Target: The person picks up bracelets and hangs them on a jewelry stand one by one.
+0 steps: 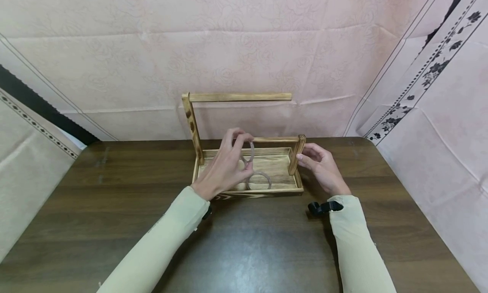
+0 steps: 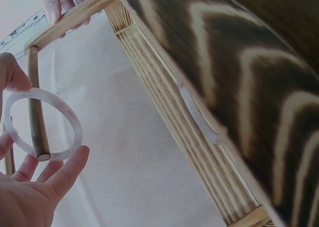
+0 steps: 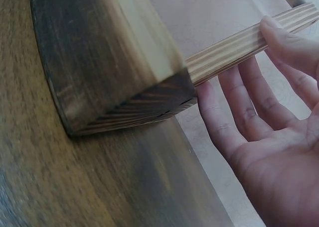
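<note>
A pale translucent bangle is held upright between the thumb and fingers of my left hand. In the left wrist view the free end of a wooden rod shows within the bangle's ring. That rod belongs to the lower arm of a wooden stand with a shallow tray base. At the stand's right side, my right hand grips the short upright post, thumb on one face and fingers on the other. A second bangle lies in the tray, below my left hand.
The stand's tall left post carries an upper bar above the lower rod. Under the stand is a dark brown wooden table. A pale patterned cloth hangs right behind the table's back edge.
</note>
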A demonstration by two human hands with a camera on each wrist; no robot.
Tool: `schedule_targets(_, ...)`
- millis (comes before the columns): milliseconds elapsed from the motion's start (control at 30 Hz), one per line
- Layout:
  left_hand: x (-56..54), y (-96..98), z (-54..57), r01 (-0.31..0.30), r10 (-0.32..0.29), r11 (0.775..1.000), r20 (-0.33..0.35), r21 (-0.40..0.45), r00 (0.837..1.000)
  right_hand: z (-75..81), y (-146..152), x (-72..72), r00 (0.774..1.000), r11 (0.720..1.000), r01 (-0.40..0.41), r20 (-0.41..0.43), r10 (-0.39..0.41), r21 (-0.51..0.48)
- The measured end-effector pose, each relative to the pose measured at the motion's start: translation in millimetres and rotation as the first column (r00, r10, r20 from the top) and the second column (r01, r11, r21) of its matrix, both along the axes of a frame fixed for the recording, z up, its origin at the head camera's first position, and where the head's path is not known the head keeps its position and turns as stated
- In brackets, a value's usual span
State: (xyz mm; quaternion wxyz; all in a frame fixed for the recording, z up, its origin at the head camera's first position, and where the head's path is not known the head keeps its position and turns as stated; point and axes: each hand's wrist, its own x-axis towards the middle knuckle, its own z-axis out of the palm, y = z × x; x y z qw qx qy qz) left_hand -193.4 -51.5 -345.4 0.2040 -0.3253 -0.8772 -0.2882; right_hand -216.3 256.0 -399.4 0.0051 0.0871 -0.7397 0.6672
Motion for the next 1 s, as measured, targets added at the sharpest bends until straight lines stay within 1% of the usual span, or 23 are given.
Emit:
schedule_targets(200,-2.8,2.6,1.0,0.017,-0.017,1.0,-0.02,0.012,1.0,-0.6,0,-1.0,1.0,1.0,-0.002,-0.001,0.002,0.013)
schedule_targets(300,-3.5,3.8,1.8,0.023,-0.023,1.0,-0.004,0.014,1.0,-0.7,0,-0.9,1.0,1.0,-0.003,-0.001,0.003,0.014)
schedule_targets(433,-3.3,6.1,3.3,0.028,-0.028,1.0,0.033,0.008,0.999,-0.4,1,-0.7,1.0,1.0,-0.002,0.002,0.002,0.015)
schedule_targets(633,-4.2,11.1,3.5,0.032,-0.032,0.999,0.043,-0.004,0.999,-0.1,0,-1.1,1.0,1.0,0.003,0.001,-0.003,0.01)
schedule_targets(1000,-7.7,17.3,3.7,0.059,-0.059,0.998,0.001,-0.018,0.998,-0.1,-1,-1.1,1.0,1.0,-0.006,0.005,0.006,-0.007)
